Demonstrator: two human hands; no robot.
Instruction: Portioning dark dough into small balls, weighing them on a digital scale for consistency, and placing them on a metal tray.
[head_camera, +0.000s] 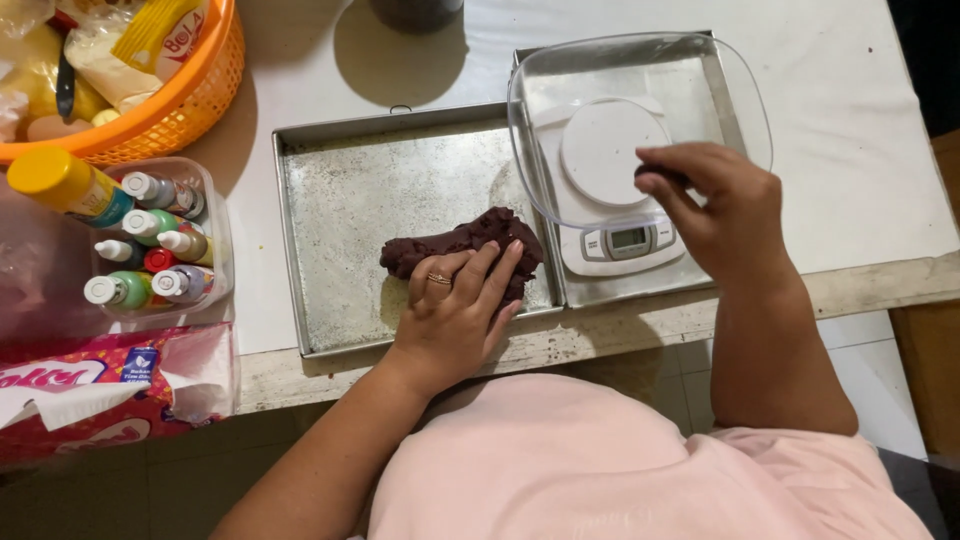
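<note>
Dark brown dough lump (462, 245) lying in metal tray (340, 200), pressed flat under left hand (455, 305), fingers spread. Right hand (715, 205) over clear bowl (640, 125) on white scale (612, 190), fingers pinched on what looks like a small dough piece (660, 172). Best lowered gently, bowl centred, readout unobstructed

Dough (465, 243) under my left hand (455, 310): dark brown, matt, crumbly rough surface. Small pinch of the same in my right hand (715, 205). Baking tray (350, 210): bare metal, dull, scuffed and speckled. Bowl (745, 90) on the scale (625, 240): clear plastic, glossy, smooth. Scale itself: white plastic, smooth, satin. Basket (190, 95): orange plastic, lattice weave. Small bottles (150, 240): glossy plastic with white caps, in a clear plastic tub. Tissue pack (100, 385): shiny printed film, soft paper poking out. Tabletop (860, 140): white, matt; front edge worn and rough.
</note>
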